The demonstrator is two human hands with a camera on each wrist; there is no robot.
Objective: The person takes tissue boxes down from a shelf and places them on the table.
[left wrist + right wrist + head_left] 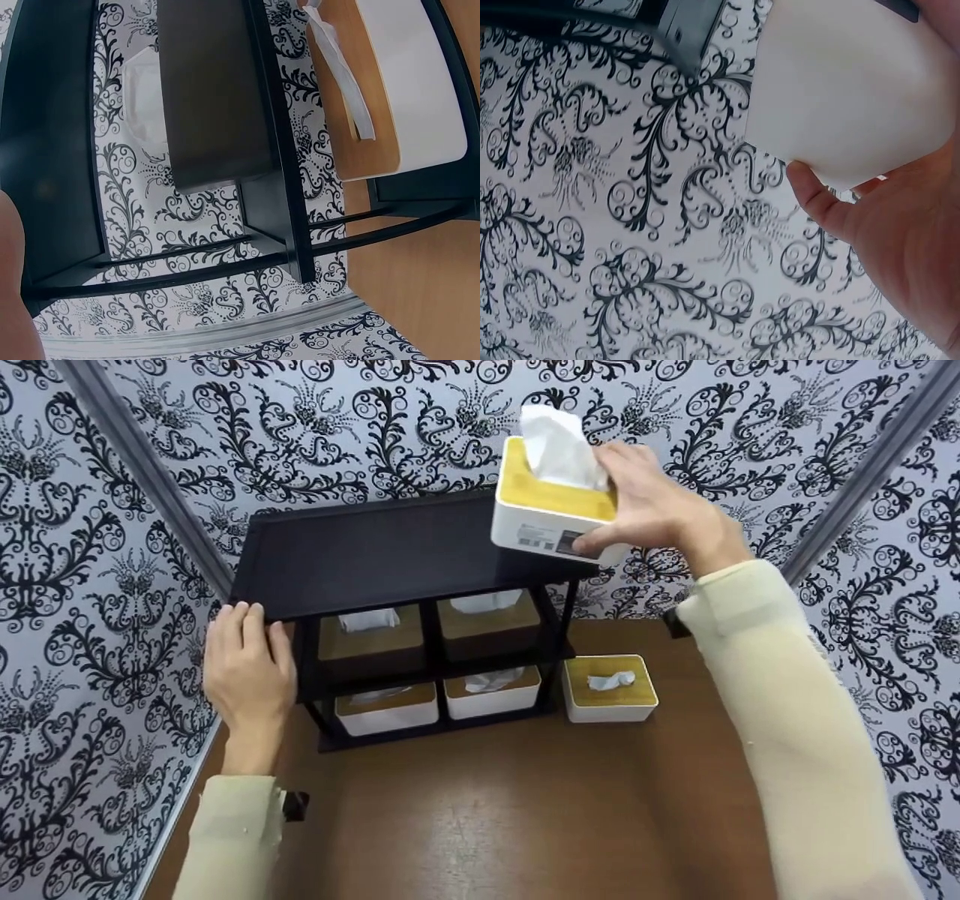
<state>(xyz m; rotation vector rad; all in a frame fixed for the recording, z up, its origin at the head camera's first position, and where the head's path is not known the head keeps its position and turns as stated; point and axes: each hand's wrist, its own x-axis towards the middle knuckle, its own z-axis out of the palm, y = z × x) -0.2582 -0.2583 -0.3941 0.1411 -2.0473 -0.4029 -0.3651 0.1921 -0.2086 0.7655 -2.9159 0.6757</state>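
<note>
My right hand [652,506] grips a tissue box [521,523] from its right side, thumb on the labelled front wall. It is white with a wood-coloured lid, and a white tissue [555,446] sticks up from the slot. The box is tilted and overlaps the right end of the black shelf rack's top [375,555]. The right wrist view shows the box's plain white side [840,90]. My left hand [251,675] rests on the rack's front left corner, fingers extended over the top edge. Only its edge shows in the left wrist view.
Several more tissue boxes stand in the rack, among them a bottom-left box [390,720] and a bottom-right box [495,701]. Another tissue box [611,712] sits right of the rack on the brown wooden surface [465,810]. Patterned walls [420,442] enclose the back and sides.
</note>
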